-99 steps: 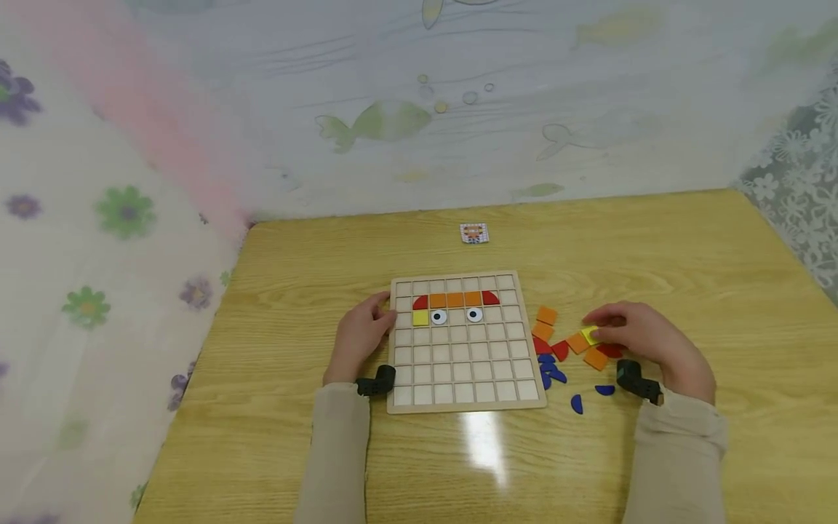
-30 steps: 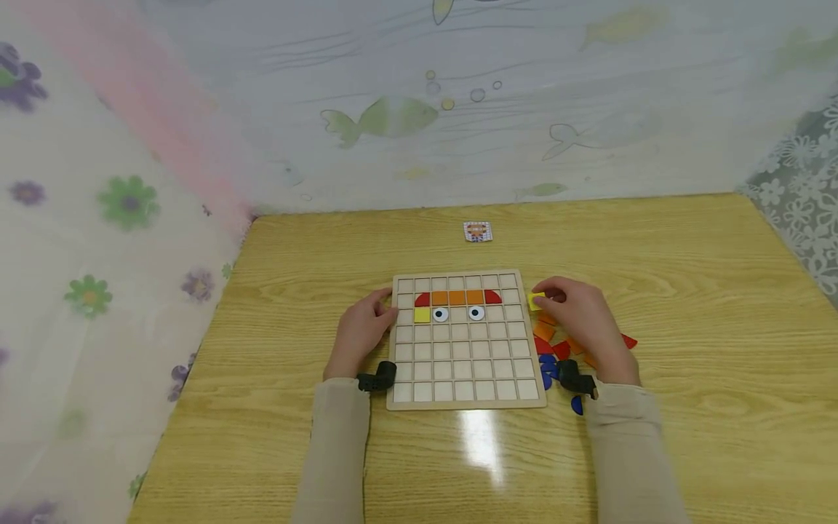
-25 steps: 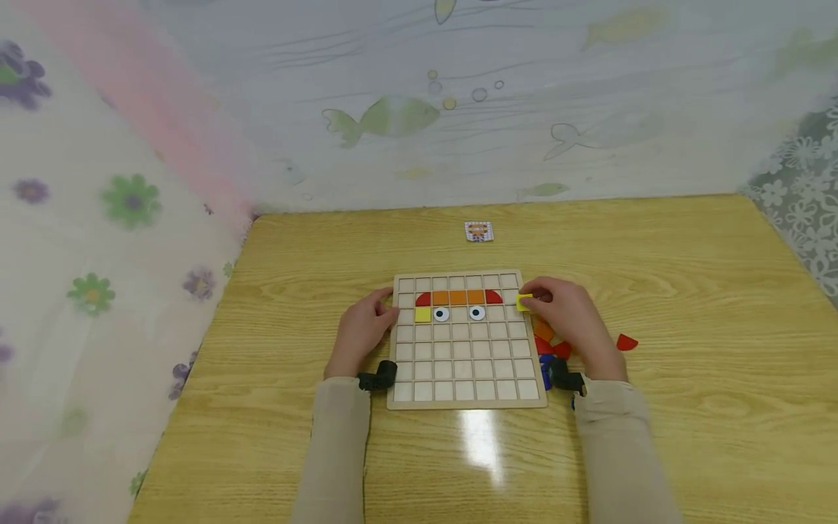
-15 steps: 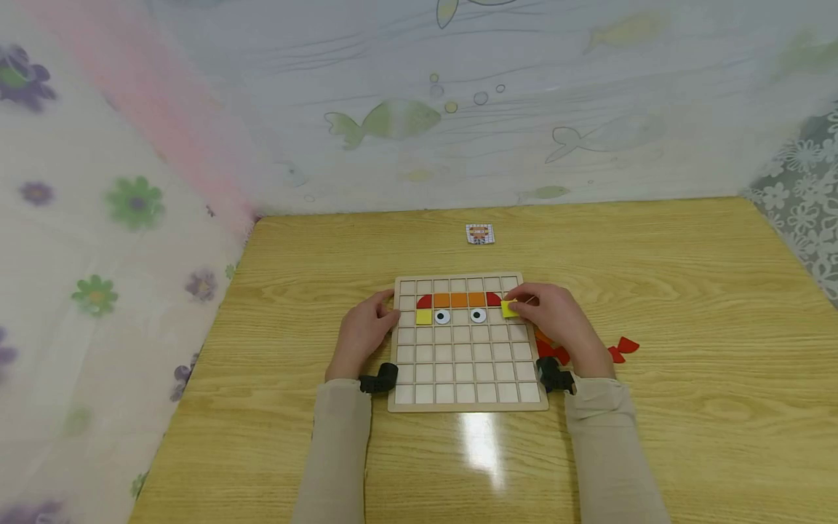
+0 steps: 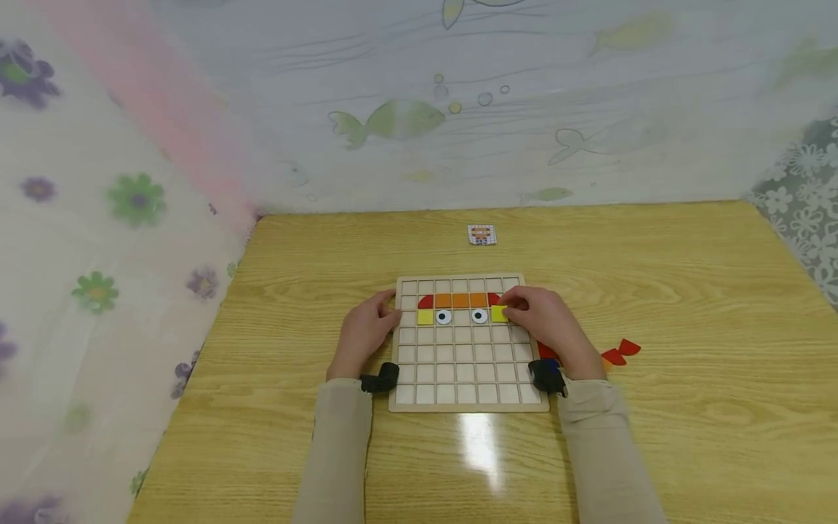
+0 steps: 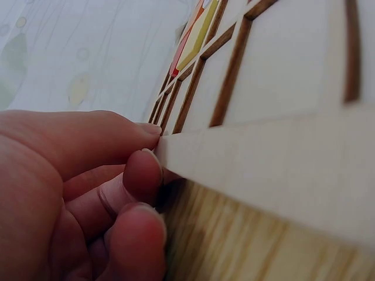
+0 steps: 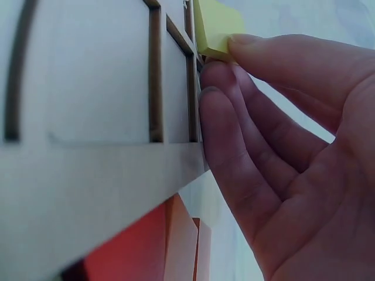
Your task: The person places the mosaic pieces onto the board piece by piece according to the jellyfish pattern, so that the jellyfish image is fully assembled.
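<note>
A wooden grid board (image 5: 465,372) lies on the table, with several flat tiles set in its upper cells. My right hand (image 5: 548,319) pinches a yellow square tile (image 5: 499,314) by its right side, just right of the right eye tile (image 5: 479,316). In the right wrist view that yellow tile (image 7: 218,29) sits between thumb and fingers at the board's surface. The left hand (image 5: 365,331) holds the board's left edge, its fingertips touching the rim (image 6: 234,158) in the left wrist view. Another yellow tile (image 5: 425,316) lies beside the left eye tile (image 5: 443,316).
Loose red tiles (image 5: 615,356) lie right of the board, partly hidden by the right wrist. A small printed card (image 5: 481,234) lies beyond the board. A row of orange tiles (image 5: 461,300) ends in red quarter-rounds. Black wrist cameras (image 5: 547,376) are strapped on.
My right hand picked the yellow square from the loose tiles and carried it left over the board to the cell beside the right eye. The left hand stays at the board's edge.
</note>
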Motion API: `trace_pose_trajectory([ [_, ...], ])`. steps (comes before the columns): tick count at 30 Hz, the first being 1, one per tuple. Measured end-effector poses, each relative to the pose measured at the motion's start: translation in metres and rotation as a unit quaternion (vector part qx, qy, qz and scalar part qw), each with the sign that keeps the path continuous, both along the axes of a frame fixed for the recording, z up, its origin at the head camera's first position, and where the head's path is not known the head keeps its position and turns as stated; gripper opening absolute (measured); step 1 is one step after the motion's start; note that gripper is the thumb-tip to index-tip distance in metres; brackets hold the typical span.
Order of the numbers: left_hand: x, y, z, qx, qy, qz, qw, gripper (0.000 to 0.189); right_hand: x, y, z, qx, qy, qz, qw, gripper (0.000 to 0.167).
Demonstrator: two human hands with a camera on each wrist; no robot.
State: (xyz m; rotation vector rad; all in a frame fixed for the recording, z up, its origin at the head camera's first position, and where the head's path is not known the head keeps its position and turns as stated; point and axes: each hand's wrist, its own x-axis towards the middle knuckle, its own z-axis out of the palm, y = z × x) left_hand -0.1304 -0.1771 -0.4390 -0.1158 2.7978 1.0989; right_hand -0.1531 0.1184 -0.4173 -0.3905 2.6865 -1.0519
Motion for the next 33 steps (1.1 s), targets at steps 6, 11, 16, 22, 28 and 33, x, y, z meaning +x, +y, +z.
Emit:
trace_pose_trajectory([
  [6,0.0,0.0,0.001,0.0,0.006,0.003,1.0,0.043,-0.001,-0.003,0.001,0.013,0.006,0.007,0.9999,0.013],
  [11,-0.001,-0.001,0.0,-0.001,0.002,0.003,1.0,0.044,-0.002,-0.004,0.001,0.031,0.018,0.014,0.9993,0.012],
  [16,-0.002,-0.001,0.001,-0.007,-0.006,0.002,1.0,0.044,-0.002,-0.006,-0.001,0.036,0.017,0.014,0.9991,0.011],
  [22,-0.001,-0.001,0.0,-0.004,-0.005,0.0,1.0,0.043,-0.002,-0.005,-0.001,0.026,0.014,0.002,0.9996,0.013],
  [28,-0.002,0.0,-0.001,-0.01,-0.003,-0.002,0.9999,0.044,0.001,0.007,0.003,-0.014,-0.032,-0.021,0.9992,0.022],
  [33,-0.001,0.0,-0.001,-0.01,-0.002,-0.001,0.9999,0.043,0.0,0.018,0.006,-0.019,-0.038,-0.018,0.999,0.026],
])
